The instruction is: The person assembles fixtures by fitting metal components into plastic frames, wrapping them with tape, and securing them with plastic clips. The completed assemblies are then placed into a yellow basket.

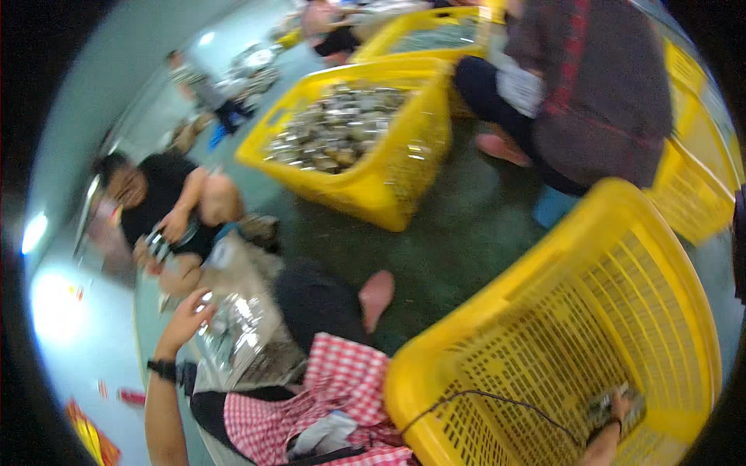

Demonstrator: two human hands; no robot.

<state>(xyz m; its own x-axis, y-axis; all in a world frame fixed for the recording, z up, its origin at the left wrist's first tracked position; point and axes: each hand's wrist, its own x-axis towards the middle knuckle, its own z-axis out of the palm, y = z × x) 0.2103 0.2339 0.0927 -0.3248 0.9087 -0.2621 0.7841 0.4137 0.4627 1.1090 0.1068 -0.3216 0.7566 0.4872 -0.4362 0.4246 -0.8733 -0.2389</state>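
Note:
My left hand (185, 320), with a dark watch on its wrist, is raised at the left. Its fingers are curled round a small shiny piece of clear plastic (205, 300), blurred at the fingertips. Beside it, glossy clear plastic bags (237, 322) lie on a pale sack (268, 342). On the right my right hand (619, 405) reaches low inside a large yellow plastic basket (497, 291). It grips a small clear packet (636, 405) with greenish-grey contents near the basket's bottom. The hand covers part of this packet.
A second yellow basket (412, 182), full of shiny packets (342, 128), stands ahead. A person in dark clothes (606, 85) is close at the right, by stacked yellow baskets (695, 175). Another person (167, 202) sits at the left. A dark cord (474, 392) hangs across the near basket.

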